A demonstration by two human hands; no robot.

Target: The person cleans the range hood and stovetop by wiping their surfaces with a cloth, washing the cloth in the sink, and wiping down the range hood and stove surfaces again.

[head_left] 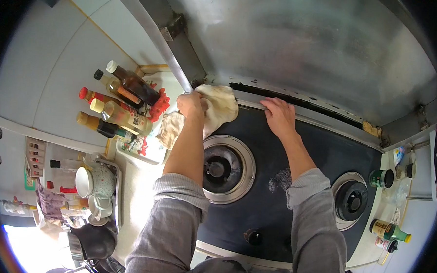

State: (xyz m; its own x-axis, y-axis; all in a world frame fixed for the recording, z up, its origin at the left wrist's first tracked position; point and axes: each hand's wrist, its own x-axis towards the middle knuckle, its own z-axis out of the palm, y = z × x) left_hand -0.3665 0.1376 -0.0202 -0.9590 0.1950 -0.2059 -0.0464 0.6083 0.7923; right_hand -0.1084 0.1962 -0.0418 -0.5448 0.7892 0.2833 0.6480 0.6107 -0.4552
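Cloth (220,107), crumpled, gripped by left hand (190,104); right hand (281,118) open on metal strip (333,126).

I can't make out how my left hand (190,104) closes: its fingertips are lost against the crumpled cream cloth (221,106) and the upright silvery metal strip (169,51). My grey rolled-up left sleeve (168,232) hides part of the black hob (269,212) and runs off the bottom edge. Print on the green-glass, yellow-capped bottle (393,233) is too small to read.
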